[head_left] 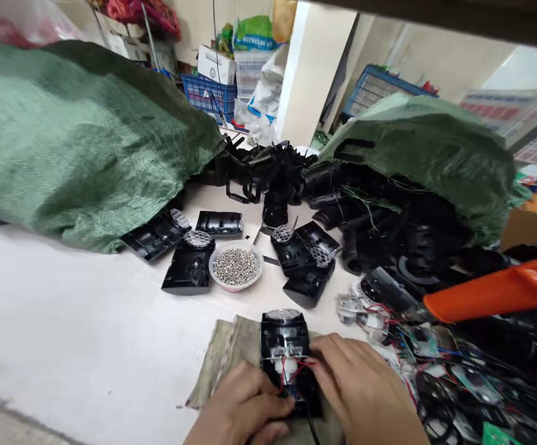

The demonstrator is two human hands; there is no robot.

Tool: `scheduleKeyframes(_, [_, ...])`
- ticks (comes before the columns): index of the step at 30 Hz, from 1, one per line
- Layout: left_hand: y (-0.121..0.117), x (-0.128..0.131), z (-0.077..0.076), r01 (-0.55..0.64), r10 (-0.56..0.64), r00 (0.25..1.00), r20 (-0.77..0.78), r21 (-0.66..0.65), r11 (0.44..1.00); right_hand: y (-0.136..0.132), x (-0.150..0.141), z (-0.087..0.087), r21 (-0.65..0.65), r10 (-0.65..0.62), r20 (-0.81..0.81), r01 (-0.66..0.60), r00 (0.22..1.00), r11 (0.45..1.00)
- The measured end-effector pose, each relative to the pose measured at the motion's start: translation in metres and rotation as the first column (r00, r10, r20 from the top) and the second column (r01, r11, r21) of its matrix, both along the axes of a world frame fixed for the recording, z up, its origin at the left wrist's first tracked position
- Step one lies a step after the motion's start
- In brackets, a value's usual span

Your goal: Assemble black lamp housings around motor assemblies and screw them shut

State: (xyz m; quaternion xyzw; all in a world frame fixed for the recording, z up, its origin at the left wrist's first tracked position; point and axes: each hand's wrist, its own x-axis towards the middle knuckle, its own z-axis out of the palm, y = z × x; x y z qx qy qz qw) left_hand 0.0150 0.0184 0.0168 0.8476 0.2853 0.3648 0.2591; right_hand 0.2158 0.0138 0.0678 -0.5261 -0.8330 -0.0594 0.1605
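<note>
A black plastic housing half (285, 337) with a round mesh end lies on a folded cloth (222, 358) in front of me. Inside it sit a white motor-like part (287, 369), thin red wires and a small blue part, with a black cable running out at the bottom. My left hand (247, 405) presses its fingers into the lower left of the housing, by the wires. From the right, my right hand (365, 386) grips the housing's side, fingertips near the red wires. The fingers partly hide the lower interior.
A bowl of small metal screws (236, 267) stands beyond the housing, among other black shells (188, 267). Green woven sacks (78, 136) flank a heap of black parts (275, 179). At right are an orange tool handle (495, 287) and wired components (428, 340).
</note>
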Motion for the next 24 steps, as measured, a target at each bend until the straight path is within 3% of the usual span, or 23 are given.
scheduleKeyframes(9, [0.002, 0.001, -0.002, 0.025, -0.025, 1.0, 0.011, -0.006, 1.0, 0.008, -0.002, -0.002, -0.021, 0.07, 0.033, -0.069, 0.997, 0.997])
scheduleKeyframes(16, [0.0, 0.003, -0.004, 0.011, -0.011, 1.0, 0.014, 0.015, 1.0, 0.006, -0.004, -0.007, -0.016, 0.002, 0.038, -0.002, 0.999, 1.0])
scheduleKeyframes(24, [-0.004, 0.009, -0.004, -0.054, 0.055, 0.998, -0.003, 0.155, 0.986, -0.006, -0.005, -0.012, -0.071, -0.099, -0.023, 0.097, 0.995, 0.993])
